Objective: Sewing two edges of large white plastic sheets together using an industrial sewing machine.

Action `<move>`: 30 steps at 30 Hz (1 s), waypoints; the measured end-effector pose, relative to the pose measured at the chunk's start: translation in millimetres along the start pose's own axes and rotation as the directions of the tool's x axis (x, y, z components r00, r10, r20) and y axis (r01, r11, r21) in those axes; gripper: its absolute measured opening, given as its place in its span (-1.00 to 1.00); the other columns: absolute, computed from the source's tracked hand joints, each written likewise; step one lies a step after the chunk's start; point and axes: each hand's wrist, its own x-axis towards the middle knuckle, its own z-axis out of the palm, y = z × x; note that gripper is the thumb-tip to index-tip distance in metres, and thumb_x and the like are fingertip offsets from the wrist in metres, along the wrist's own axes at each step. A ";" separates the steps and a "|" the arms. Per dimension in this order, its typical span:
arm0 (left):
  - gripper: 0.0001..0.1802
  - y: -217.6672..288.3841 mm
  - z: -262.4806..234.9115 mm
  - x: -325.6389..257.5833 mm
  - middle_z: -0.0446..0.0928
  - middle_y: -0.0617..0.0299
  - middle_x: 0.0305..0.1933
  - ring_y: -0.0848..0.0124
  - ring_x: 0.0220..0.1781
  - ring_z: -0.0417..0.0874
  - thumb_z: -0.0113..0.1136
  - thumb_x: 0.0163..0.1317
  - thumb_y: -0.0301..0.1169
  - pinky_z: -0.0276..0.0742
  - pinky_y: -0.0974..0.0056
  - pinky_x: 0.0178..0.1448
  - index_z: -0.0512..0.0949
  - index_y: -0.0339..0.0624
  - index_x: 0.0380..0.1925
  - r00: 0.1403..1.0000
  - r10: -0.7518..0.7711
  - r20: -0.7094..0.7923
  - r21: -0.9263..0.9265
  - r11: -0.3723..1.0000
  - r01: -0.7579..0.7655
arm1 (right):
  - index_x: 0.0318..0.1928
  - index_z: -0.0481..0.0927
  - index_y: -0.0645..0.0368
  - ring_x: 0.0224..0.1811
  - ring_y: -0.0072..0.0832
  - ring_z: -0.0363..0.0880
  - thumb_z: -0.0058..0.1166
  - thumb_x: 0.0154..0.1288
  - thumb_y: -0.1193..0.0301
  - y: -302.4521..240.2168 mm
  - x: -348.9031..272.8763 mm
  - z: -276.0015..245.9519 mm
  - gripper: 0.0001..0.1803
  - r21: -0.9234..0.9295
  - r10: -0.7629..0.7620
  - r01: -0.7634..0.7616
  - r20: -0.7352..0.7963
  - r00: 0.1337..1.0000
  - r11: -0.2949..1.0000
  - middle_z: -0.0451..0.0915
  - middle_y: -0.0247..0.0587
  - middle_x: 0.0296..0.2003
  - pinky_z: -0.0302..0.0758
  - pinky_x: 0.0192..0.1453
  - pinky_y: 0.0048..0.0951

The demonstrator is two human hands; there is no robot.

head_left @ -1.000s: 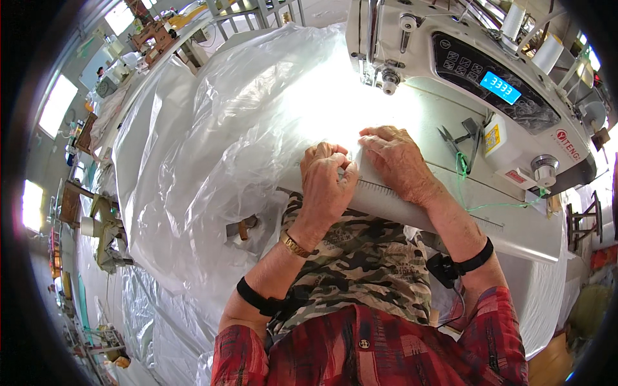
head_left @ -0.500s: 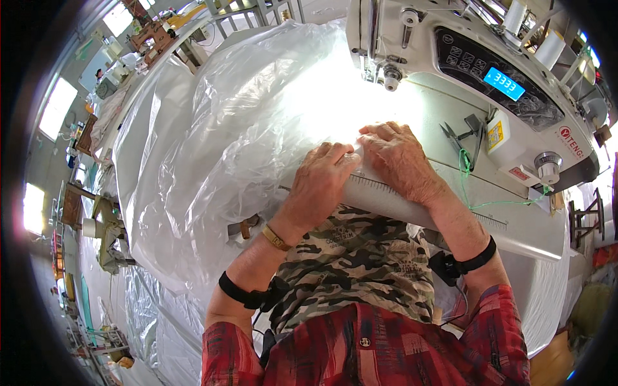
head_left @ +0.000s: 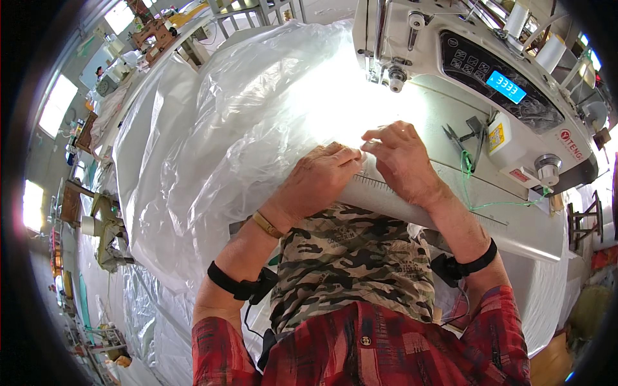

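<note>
My left grip (head_left: 320, 177) is narrow, pinching an edge of clear plastic sheeting (head_left: 209, 132) that billows to my left; my right grip (head_left: 407, 166) curls just beside it, its hold unclear, at the white counter (head_left: 508, 228) before a sewing machine (head_left: 430, 42)

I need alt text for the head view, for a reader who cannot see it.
A person's bare left hand and right hand are close together at crinkled, translucent plastic sheeting on a pale worktable. Beyond, toward the right, stands a white sewing machine with a lit blue display; dark metal snips lie nearby.
</note>
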 end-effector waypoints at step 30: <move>-0.87 -19.4 1.6 19.0 0.58 0.05 -0.28 0.12 -0.25 0.61 0.13 0.28 -0.47 0.51 0.18 -0.10 0.51 -0.33 -0.25 0.981 -0.195 0.026 -0.434 0.881 0.186 | -0.19 0.67 0.02 0.05 -0.36 0.55 0.26 0.11 0.49 10.2 -0.5 14.9 -0.78 0.130 0.008 -0.001 -0.053 0.999 0.992 0.62 -0.36 -0.04 0.39 0.17 -0.26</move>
